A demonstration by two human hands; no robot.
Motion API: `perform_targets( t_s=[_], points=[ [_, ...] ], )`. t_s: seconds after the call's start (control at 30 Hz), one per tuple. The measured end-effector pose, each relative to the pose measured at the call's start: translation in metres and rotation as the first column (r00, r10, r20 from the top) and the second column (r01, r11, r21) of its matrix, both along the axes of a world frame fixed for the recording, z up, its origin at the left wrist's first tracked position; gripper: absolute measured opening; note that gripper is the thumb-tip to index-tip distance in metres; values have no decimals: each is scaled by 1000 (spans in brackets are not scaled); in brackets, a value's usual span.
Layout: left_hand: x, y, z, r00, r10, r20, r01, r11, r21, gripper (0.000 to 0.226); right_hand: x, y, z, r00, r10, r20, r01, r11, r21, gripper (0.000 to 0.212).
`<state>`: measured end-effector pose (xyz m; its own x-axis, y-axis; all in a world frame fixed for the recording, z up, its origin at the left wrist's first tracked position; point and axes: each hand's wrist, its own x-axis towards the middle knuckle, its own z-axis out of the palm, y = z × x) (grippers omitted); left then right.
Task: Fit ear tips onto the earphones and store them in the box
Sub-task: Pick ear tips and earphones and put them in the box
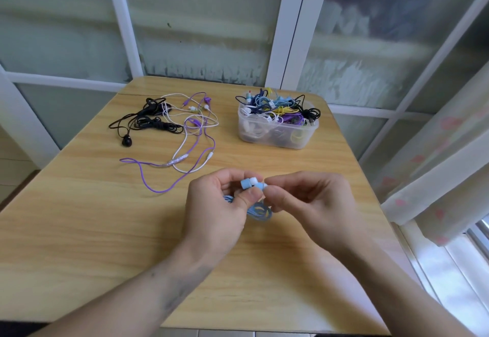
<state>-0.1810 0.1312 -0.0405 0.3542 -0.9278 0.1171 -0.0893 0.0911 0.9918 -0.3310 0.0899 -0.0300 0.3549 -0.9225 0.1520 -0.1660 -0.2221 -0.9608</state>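
Both my hands are up over the near middle of the wooden table (79, 217). My left hand (217, 212) pinches the blue earphones (250, 183) by the buds, their cord looped below my fingers. My right hand (307, 199) pinches the other end of the buds; whether it holds an ear tip, I cannot tell. The clear plastic box (277, 130), full of coiled earphones, sits far right. Black earphones (148, 122) and a purple-and-white tangle (190, 135) lie far left.
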Motion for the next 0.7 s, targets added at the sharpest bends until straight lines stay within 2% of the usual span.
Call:
perform_targets(
  t_s=[0.1,0.23,0.3,0.4,0.47,0.5,0.53,0.6,0.7],
  points=[
    [-1,2,1,992,25,124,-19,998,-52,28,-3,-2,0,996,56,66,-66,983,170,18],
    [-3,2,1,957,67,281,-22,987,-162,30,1,1,-2,952,24,304,-169,871,461,28],
    [0,1,1,917,107,385,-8,968,-249,32,2,2,-5,920,1,393,-224,822,524,26],
    [6,-4,0,858,148,492,52,928,-369,31,5,5,-6,899,-17,438,-246,808,536,23],
    [10,-7,0,814,161,559,83,919,-385,27,5,3,-8,928,-26,372,-163,869,467,25],
    [12,-8,0,821,147,552,70,933,-353,26,5,2,-9,954,-20,298,-97,922,374,22],
    [12,-8,1,861,102,498,48,959,-280,26,4,1,-9,977,-9,211,-45,967,250,19],
    [15,-9,5,954,-15,298,52,992,-119,26,4,-2,-6,998,15,58,-17,999,38,20],
    [18,-13,5,990,-95,100,98,995,-24,26,4,-4,-3,1000,1,-3,-1,999,-39,27]
  ],
)
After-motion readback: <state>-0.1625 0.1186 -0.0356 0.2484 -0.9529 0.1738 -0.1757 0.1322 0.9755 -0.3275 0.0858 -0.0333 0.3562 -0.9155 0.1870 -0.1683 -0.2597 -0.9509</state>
